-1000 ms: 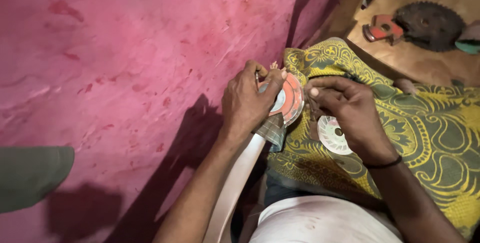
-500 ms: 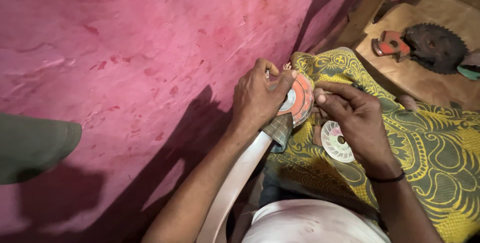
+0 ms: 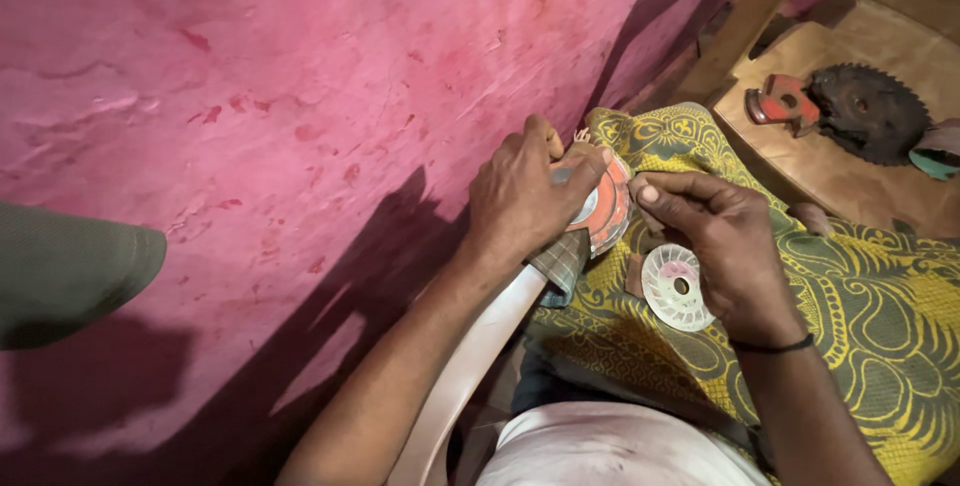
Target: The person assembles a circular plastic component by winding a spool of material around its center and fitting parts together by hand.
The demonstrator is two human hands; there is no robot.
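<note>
My left hand (image 3: 525,196) grips an orange-red round spool (image 3: 610,211) with a pale hub, held over my lap beside the pink wall. My right hand (image 3: 715,231) pinches at the spool's right edge with thumb and fingers; I cannot tell whether a fine wire runs between them. Under my right palm lies a white plastic spool (image 3: 675,288) with a hole in its middle, resting on the yellow and green patterned cloth (image 3: 880,316) over my legs. A small checked cloth (image 3: 562,264) hangs below my left hand.
A rough pink wall (image 3: 300,96) fills the left. A white plastic chair arm (image 3: 465,376) runs under my left forearm. On a wooden board at top right lie a dark toothed saw blade (image 3: 865,111) and a red metal part (image 3: 780,101). A grey-green shape (image 3: 70,271) juts in at left.
The view has shifted slightly, so hands and spool sit a little further right and higher in frame. Both hands keep their hold on the orange-red spool; the fingers have shifted slightly.
</note>
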